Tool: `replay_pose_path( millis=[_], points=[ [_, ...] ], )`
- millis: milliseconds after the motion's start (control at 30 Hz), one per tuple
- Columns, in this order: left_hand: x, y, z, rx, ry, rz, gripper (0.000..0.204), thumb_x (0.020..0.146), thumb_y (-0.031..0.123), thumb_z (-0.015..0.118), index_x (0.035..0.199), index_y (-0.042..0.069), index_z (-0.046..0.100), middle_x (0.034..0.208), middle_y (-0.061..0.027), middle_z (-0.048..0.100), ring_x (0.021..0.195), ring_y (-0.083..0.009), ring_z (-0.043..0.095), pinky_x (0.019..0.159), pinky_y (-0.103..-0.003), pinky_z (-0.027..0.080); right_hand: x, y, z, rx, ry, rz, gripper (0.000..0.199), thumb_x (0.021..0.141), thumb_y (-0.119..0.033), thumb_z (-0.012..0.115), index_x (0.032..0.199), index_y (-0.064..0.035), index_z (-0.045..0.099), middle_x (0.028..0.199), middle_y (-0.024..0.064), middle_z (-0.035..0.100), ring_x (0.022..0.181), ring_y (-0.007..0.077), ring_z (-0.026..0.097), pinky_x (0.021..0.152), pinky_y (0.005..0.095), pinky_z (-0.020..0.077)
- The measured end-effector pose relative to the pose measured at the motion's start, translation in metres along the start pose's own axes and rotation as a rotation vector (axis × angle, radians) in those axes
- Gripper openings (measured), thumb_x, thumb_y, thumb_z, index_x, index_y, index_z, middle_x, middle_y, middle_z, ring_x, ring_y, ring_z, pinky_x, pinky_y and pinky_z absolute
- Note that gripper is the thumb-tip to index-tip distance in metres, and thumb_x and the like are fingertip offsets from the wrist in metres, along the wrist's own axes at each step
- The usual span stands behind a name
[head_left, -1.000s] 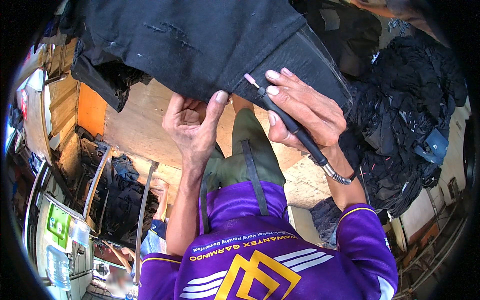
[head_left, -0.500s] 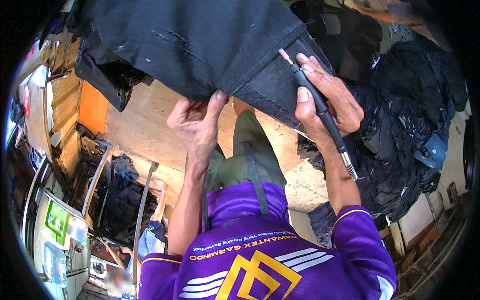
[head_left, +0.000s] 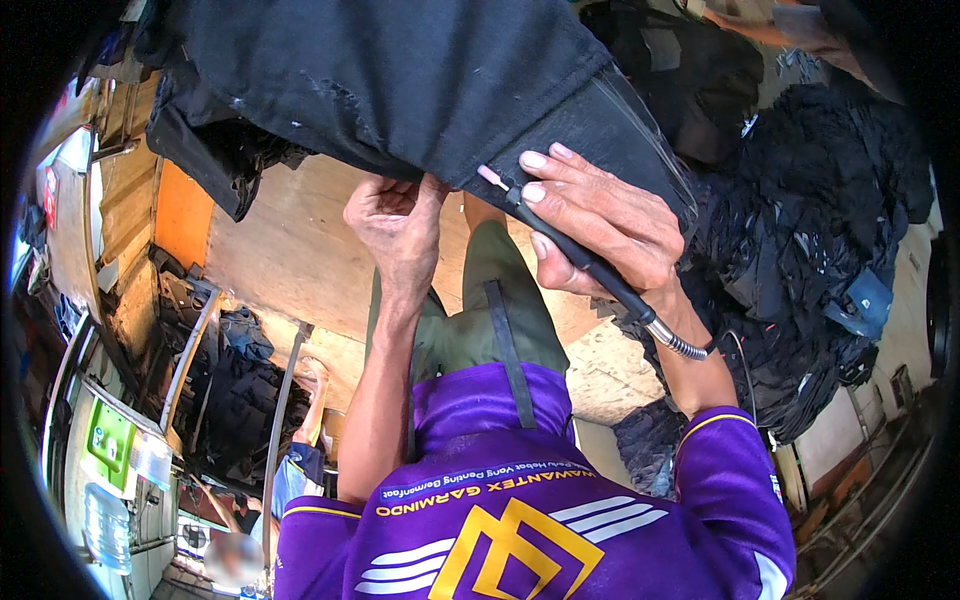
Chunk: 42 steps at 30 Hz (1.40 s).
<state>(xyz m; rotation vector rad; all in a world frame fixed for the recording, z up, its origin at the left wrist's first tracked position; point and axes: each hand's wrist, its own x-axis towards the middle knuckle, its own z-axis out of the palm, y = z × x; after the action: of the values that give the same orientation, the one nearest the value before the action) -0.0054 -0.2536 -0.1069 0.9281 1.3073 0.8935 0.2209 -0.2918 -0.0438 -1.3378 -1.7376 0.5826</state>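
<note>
Dark denim trousers [head_left: 450, 70] are drawn over a flat dark board [head_left: 590, 130], with pale scuffed spots on the cloth. My left hand [head_left: 400, 225] pinches the near edge of the denim between thumb and fingers. In my right hand [head_left: 610, 220] is a black rotary grinding pen [head_left: 585, 262] with a pink stone tip and a springy cable end. That tip sits at or just over the denim near its lower edge, right of my left hand; whether it touches cannot be made out. The right fingertips reach over the board's surface.
A large heap of dark garments [head_left: 800, 250] lies to the right. Another dark pile [head_left: 245, 390] is at the lower left, near another person's leg [head_left: 313, 395]. A wooden board surface [head_left: 290, 250] spreads below the denim. Someone's arm [head_left: 740, 25] shows at the top right.
My right hand has brought the grinding pen left and down, from above the board to the denim's edge near my left hand. The left hand keeps its pinch, nearly in place.
</note>
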Motion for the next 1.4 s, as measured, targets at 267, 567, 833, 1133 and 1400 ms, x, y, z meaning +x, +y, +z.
replay_pose_path(
  millis=[267, 567, 833, 1133, 1400],
  points=[
    [0.000, -0.002, -0.001, -0.024, -0.003, -0.005, 0.022, 0.098, 0.002, 0.085, 0.109, -0.010, 0.069, 0.102, -0.0165, 0.077, 0.095, -0.0207, 0.078, 0.087, -0.033, 0.066, -0.002, 0.001, -0.001, -0.061, 0.087, 0.033, 0.035, 0.078, -0.004, 0.083, 0.113, 0.0015, 0.083, 0.104, 0.0191, 0.083, 0.109, 0.0348, 0.082, 0.102, 0.0493, 0.0666],
    [0.003, -0.005, 0.000, -0.048, 0.022, 0.015, 0.019, 0.098, -0.001, 0.082, 0.108, -0.010, 0.069, 0.101, -0.0171, 0.077, 0.093, -0.0200, 0.078, 0.086, -0.033, 0.066, -0.003, 0.005, 0.000, -0.111, 0.175, 0.051, 0.034, 0.077, -0.003, 0.082, 0.111, 0.0028, 0.082, 0.103, 0.0178, 0.083, 0.107, 0.0356, 0.083, 0.101, 0.0488, 0.0671],
    [0.001, -0.006, -0.002, -0.030, 0.021, 0.003, 0.020, 0.098, 0.000, 0.084, 0.106, -0.009, 0.068, 0.103, -0.0151, 0.076, 0.096, -0.0173, 0.076, 0.087, -0.030, 0.063, -0.003, 0.007, -0.003, -0.142, 0.224, 0.083, 0.031, 0.078, -0.003, 0.081, 0.108, 0.0042, 0.082, 0.104, 0.0182, 0.083, 0.107, 0.0360, 0.083, 0.101, 0.0500, 0.0667],
    [0.000, -0.005, -0.001, 0.039, 0.018, 0.014, 0.014, 0.098, -0.001, 0.080, 0.110, -0.005, 0.073, 0.102, -0.0083, 0.078, 0.091, -0.0100, 0.072, 0.085, -0.027, 0.056, -0.002, 0.009, -0.006, -0.187, 0.286, 0.134, 0.031, 0.078, -0.004, 0.081, 0.108, 0.0049, 0.082, 0.104, 0.0203, 0.083, 0.106, 0.0359, 0.083, 0.101, 0.0499, 0.0664],
    [0.000, -0.003, 0.000, 0.052, 0.025, 0.000, 0.014, 0.099, 0.001, 0.080, 0.110, -0.005, 0.073, 0.100, -0.0081, 0.078, 0.090, -0.0095, 0.073, 0.083, -0.026, 0.056, -0.002, 0.017, -0.003, -0.223, 0.372, 0.150, 0.032, 0.079, -0.005, 0.081, 0.109, 0.0045, 0.082, 0.106, 0.0231, 0.083, 0.106, 0.0369, 0.083, 0.101, 0.0500, 0.0661]
  ],
)
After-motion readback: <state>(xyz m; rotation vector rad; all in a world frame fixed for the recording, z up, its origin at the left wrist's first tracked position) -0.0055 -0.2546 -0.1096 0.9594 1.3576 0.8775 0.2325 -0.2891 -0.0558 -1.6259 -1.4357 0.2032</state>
